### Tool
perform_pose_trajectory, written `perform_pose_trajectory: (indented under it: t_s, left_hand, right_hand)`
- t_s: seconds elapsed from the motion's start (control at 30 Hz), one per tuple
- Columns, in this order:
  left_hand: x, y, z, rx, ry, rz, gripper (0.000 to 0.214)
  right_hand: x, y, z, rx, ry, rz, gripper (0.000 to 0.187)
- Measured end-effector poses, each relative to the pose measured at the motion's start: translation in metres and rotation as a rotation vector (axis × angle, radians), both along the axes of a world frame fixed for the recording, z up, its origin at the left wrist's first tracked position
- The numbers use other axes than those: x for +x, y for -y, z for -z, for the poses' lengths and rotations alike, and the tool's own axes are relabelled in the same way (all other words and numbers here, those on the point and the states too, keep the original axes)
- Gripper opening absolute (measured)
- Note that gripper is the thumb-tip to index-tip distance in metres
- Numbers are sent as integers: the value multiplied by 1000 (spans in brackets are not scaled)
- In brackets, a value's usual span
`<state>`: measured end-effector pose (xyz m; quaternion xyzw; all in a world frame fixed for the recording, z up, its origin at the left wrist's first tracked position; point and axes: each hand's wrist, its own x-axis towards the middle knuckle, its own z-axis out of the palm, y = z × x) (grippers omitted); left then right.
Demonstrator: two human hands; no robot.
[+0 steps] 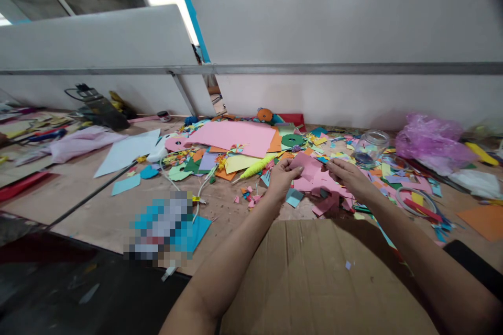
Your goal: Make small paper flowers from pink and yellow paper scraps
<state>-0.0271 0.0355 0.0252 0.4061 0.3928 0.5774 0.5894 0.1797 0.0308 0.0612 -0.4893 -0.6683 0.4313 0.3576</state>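
Note:
A small piece of pink paper (307,166) is pinched between the thumb and fingers of my left hand (282,180), held up over the scraps. Just to its right, the fingers of my right hand (348,177) are closed together near the paper's edge. What they grip is too small to make out. Below both hands lies a heap of pink paper scraps (320,186). A large pink sheet (231,137) rests on other coloured papers beyond my left hand, with a yellow-green spindle-shaped thing (256,167) nearer to that hand.
A brown cardboard sheet (322,277) lies in front of me. To the right stand a glass jar (371,146) and a crumpled purple plastic bag (430,141). A white cable (202,186) and a dark bottle (102,107) are leftward. A white partition (338,26) rises behind.

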Motion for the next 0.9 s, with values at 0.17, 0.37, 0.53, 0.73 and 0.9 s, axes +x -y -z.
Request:
perform_pose_trajectory:
  t_s: [0.17,0.37,0.53,0.73,0.9]
  left_hand:
    - [0,-1,0,2,-4,11,46]
    - [2,1,0,-2,16,26,46]
    - [2,1,-1,-15,27,27,44]
    - [3,1,-3,-35,27,35,45]
    - [4,3,-5,-40,33,36,47]
  right_hand:
    - [-2,1,-1,3,-13,6,45]
    - [-3,3,-2,3,-36,13,42]
    - [-3,1,-1,13,-13,20,42]
    - [-6,3,-3,20,-21,35,44]
    - [-9,5,-5,33,-26,42,46]
